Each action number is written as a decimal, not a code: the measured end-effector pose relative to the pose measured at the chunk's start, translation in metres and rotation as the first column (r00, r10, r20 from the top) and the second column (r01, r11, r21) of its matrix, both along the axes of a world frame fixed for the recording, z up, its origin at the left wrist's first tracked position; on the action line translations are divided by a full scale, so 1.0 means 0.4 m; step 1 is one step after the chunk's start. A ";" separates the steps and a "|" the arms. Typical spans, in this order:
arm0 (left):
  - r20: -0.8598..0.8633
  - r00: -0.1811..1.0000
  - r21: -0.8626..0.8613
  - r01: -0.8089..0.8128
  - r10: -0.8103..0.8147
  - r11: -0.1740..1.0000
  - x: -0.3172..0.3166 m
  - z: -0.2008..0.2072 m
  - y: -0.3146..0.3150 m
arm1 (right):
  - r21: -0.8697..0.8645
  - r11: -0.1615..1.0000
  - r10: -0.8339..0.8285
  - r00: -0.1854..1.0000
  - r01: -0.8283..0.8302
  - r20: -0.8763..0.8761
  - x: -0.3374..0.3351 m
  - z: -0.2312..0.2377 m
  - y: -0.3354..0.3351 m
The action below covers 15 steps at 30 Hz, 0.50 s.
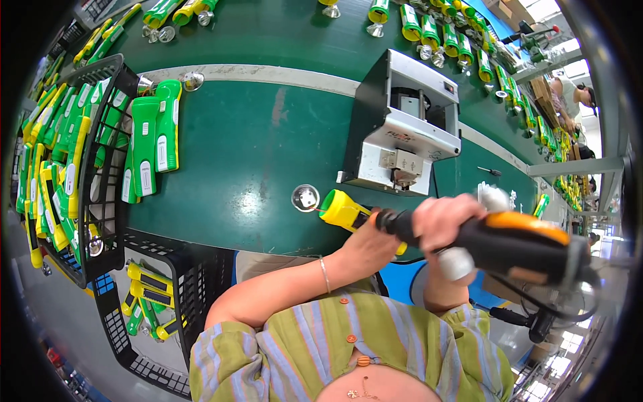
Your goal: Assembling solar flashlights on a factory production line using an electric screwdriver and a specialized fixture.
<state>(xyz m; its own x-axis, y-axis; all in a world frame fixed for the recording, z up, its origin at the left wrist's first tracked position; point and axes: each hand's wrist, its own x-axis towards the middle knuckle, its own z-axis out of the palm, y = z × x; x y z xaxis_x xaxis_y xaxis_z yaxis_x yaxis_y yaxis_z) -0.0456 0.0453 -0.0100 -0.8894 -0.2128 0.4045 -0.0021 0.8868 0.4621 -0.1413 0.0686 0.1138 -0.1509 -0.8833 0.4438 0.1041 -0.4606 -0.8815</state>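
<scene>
One yellow flashlight body (345, 212) is in work at the near edge of the green belt (254, 147), clamped in the left hand (372, 242) while the right hand (445, 218), fingers wrapped tight, applies the orange electric screwdriver (516, 244) (fastening apparently unfinished), and several green-and-yellow units (151, 137) wait beside the black crate (100, 167).

Hands (408, 231) on torch (346, 212), screwdriver (516, 244)

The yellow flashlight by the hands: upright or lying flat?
Neither: the flashlight is held tilted, nearly level, in the left hand, head toward the belt.
</scene>
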 end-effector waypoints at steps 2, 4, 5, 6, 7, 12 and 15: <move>0.193 0.979 -0.195 -0.022 0.060 0.981 0.020 0.026 -0.011 | -0.038 0.968 -0.248 0.969 0.248 0.011 -0.019 0.039 0.006; 0.219 0.965 -0.218 -0.099 0.148 0.971 0.047 0.039 -0.039 | -0.044 0.888 -0.461 0.884 0.459 -0.081 -0.040 0.057 -0.002; 0.163 0.966 -0.191 -0.167 0.199 0.967 0.061 0.035 -0.054 | -0.035 0.865 -0.502 0.863 0.501 -0.056 -0.058 0.039 -0.009; 0.182 0.953 -0.265 -0.191 0.244 0.945 0.075 0.032 -0.067 | -0.033 0.881 -0.474 0.880 0.473 -0.028 -0.070 0.024 -0.018; 0.198 0.936 -0.337 -0.212 0.290 0.917 0.085 0.035 -0.075 | -0.030 0.896 -0.444 0.896 0.443 0.000 -0.076 0.016 -0.023; 0.257 0.924 -0.238 -0.224 0.284 0.945 0.097 0.052 -0.088 | 0.028 0.996 -0.086 0.992 0.089 -0.093 -0.109 0.017 -0.056; 0.269 0.923 -0.256 -0.206 0.275 0.944 0.092 0.050 -0.086 | 0.211 0.973 0.118 0.985 -0.090 -0.122 -0.161 0.026 -0.107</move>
<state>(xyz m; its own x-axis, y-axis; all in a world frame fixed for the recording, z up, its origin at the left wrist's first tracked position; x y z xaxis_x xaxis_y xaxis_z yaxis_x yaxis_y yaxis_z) -0.0088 0.0110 0.0102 -0.9084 -0.3722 0.1905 -0.3349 0.9204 0.2016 -0.2058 0.0257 0.1241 -0.0051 -0.9650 0.2621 0.0174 -0.2621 -0.9649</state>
